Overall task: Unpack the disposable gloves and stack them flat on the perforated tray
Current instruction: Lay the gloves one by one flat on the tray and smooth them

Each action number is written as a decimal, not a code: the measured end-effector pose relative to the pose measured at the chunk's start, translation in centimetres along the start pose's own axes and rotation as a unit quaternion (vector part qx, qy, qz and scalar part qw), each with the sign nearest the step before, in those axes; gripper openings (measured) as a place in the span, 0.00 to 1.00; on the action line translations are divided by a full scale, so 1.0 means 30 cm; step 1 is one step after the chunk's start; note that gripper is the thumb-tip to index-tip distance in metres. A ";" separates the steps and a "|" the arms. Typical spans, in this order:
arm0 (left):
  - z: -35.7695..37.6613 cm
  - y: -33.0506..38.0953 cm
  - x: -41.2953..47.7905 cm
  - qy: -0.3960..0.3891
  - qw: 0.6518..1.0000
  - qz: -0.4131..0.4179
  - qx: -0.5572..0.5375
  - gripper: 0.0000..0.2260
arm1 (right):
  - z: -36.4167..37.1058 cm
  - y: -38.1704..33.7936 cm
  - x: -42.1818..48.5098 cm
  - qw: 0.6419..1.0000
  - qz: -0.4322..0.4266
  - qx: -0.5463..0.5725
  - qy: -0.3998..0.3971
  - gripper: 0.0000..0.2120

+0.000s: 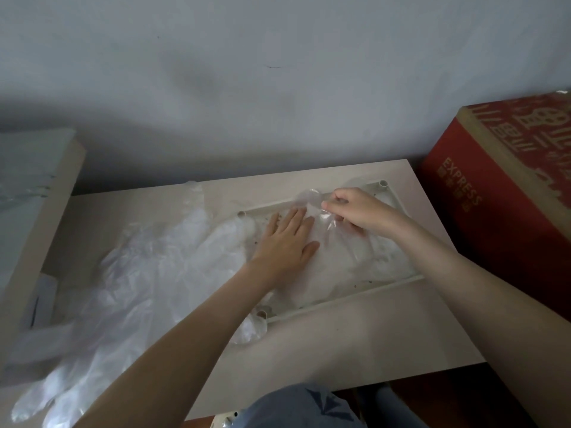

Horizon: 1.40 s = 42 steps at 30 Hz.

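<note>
Worktop carries everything, largest first: loose heap of clear gloves spread on its left half, not yet sorted; count unreadable, film overlaps. One perforated tray right of centre, corner posts showing at three corners, holes partly visible through the plastic.

Step in hand: flattening a glove on the tray. Left hand is laid open, palm down, pinning the film at the tray's left end, gripping nothing. Right hand is pinching the glove's far edge between thumb and fingertips, lifted slightly off the tray. How many layers lie under it I cannot tell.

Next move, my read: pull the pinched edge taut toward the far rim, lay it down, smooth out creases, then fetch another from the heap.

Also one red carton at right, off the worktop.
</note>
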<state>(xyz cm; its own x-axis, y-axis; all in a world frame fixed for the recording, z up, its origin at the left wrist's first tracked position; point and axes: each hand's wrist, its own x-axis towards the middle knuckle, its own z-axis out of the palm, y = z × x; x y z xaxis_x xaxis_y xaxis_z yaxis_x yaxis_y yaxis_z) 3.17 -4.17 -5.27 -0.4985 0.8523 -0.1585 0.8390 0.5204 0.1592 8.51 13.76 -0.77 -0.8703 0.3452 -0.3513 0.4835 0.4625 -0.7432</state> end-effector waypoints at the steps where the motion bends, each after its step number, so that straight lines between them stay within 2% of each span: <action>1: 0.008 -0.005 -0.003 -0.009 1.000 -0.001 -0.007 0.26 | -0.003 0.001 0.002 1.000 -0.001 -0.012 0.006 0.12; 7: 0.031 -0.018 0.000 -0.024 1.000 -0.004 -0.005 0.28 | -0.043 0.018 0.013 0.989 -0.026 -0.113 0.094 0.11; 9: 0.034 -0.019 0.000 -0.025 1.000 -0.002 0.008 0.29 | -0.053 0.028 0.019 0.983 -0.020 -0.158 0.093 0.09; 14: 0.031 -0.019 -0.002 -0.022 0.999 -0.007 0.023 0.30 | -0.070 0.031 0.014 0.983 -0.019 -0.160 0.093 0.08; 19: 0.004 -0.021 -0.020 -0.016 0.997 -0.004 0.069 0.33 | -0.078 0.037 0.017 0.981 -0.070 -0.148 0.100 0.07; 24: -0.022 -0.013 -0.024 0.049 0.995 0.049 0.077 0.34 | -0.054 0.008 -0.007 0.976 -0.143 -0.141 0.085 0.05; 28: -0.017 0.003 -0.020 0.030 0.996 0.043 0.068 0.33 | -0.028 -0.015 0.002 0.969 -0.180 -0.155 0.070 0.05; 33: 0.021 -0.017 -0.021 -0.040 0.998 0.015 0.042 0.32 | -0.017 -0.003 0.024 0.982 -0.137 -0.122 0.049 0.09; 36: 0.029 -0.018 -0.023 -0.037 0.998 0.004 0.045 0.32 | -0.035 -0.002 0.013 0.994 -0.071 -0.083 -0.013 0.13; 39: 0.022 -0.015 -0.030 -0.042 0.998 -0.001 0.053 0.32 | -0.075 -0.006 -0.004 0.996 -0.038 -0.015 -0.075 0.10; 42: 0.011 -0.022 -0.034 -0.048 0.997 0.002 0.058 0.33 | -0.117 0.005 0.001 0.998 -0.038 -0.042 -0.033 0.09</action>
<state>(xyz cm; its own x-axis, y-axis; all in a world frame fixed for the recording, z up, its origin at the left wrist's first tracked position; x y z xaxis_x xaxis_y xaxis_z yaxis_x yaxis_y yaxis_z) 3.21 -5.40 -5.54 -0.4760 0.8427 -0.2516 0.8635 0.5020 0.0479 8.90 16.70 1.10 -0.9077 0.2532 -0.3347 0.4196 0.5530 -0.7198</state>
